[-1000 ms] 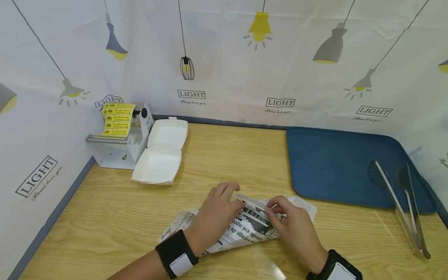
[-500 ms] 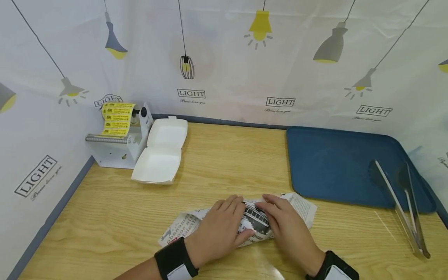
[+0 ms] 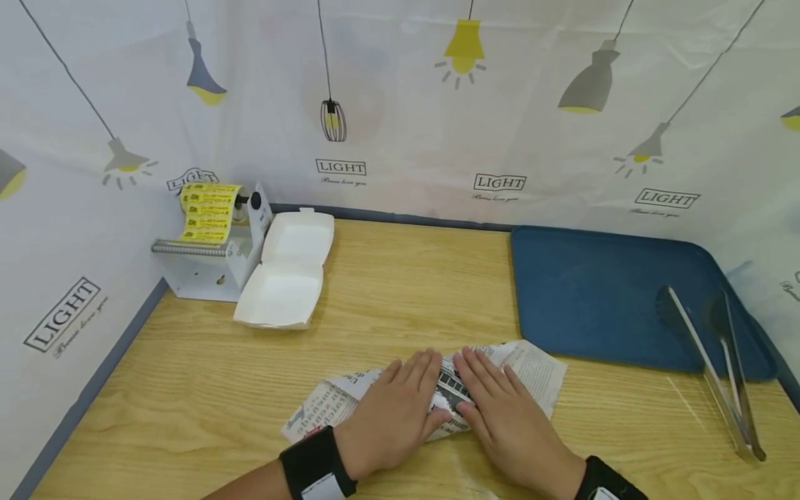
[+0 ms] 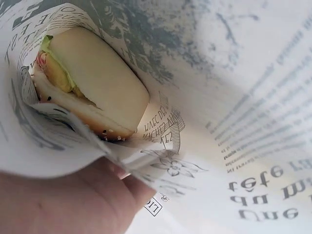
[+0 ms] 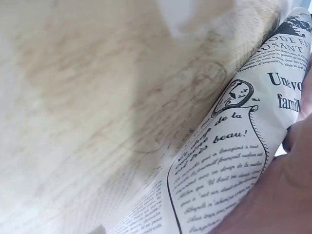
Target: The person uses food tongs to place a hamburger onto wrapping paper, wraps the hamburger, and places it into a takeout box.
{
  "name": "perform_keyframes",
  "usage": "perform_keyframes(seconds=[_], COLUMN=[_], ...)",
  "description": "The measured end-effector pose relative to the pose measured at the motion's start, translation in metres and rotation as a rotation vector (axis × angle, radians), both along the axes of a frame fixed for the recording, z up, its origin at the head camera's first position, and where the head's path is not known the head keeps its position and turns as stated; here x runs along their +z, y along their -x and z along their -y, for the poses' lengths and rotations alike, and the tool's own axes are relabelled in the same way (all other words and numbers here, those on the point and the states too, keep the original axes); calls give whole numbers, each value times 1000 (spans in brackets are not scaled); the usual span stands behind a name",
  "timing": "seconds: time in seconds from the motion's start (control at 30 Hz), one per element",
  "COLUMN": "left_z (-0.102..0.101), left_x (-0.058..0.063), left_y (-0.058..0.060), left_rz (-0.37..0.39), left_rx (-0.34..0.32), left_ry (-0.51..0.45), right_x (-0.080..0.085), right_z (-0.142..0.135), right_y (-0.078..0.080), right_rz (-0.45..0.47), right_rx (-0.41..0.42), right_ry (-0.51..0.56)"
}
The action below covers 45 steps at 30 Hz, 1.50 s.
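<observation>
A sheet of newspaper-print wrapping paper (image 3: 542, 378) lies folded over at the front of the table. Through its open end, the left wrist view shows a sandwich (image 4: 100, 73) inside, a pale bun with sesame seeds and some green leaf at the filling. My left hand (image 3: 396, 413) rests on the paper with straight fingers pointing forward. Beside it, my right hand (image 3: 509, 423) presses on the fold with fingers extended. A narrow strip of print shows between the two hands. From above, the paper hides the sandwich.
Behind on the left, an open white clamshell box (image 3: 284, 288) stands beside a dispenser (image 3: 206, 271) with a roll of yellow labels (image 3: 209, 212). A blue tray (image 3: 587, 298) is at the back right. Metal tongs (image 3: 719, 375) lie partly over its front edge.
Both hands have gone from pinching the paper's upper edge to lying straight-fingered on it. The edge has been folded down, and the right hand has shifted left towards the other.
</observation>
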State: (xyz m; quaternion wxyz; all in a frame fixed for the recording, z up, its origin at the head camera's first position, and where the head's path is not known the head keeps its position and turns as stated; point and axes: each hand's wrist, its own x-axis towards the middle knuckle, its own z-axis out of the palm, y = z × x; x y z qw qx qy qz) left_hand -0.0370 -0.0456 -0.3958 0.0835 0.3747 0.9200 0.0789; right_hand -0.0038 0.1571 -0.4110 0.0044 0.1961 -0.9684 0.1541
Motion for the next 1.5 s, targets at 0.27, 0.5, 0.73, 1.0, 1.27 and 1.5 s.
perform_keyframes(seconds=[0.27, 0.5, 0.73, 1.0, 1.27, 1.5], left_z=[0, -1, -1, 0, -1, -3], left_x=[1, 4, 5, 2, 2, 3], left_y=[0, 0, 1, 1, 1, 0], left_rz=[3, 18, 30, 40, 29, 47], left_rx=[10, 23, 15, 14, 1, -8], left_ry=[27, 51, 48, 39, 20, 16], right_x=[13, 31, 19, 1, -3, 5], right_z=[-2, -47, -104, -115, -100, -81], right_y=[2, 6, -3, -4, -2, 8], right_rz=[97, 90, 677, 883, 888, 751], right_rx=[-37, -338, -760, -772, -682, -686], right_ry=[159, 444, 668, 1283, 1345, 921])
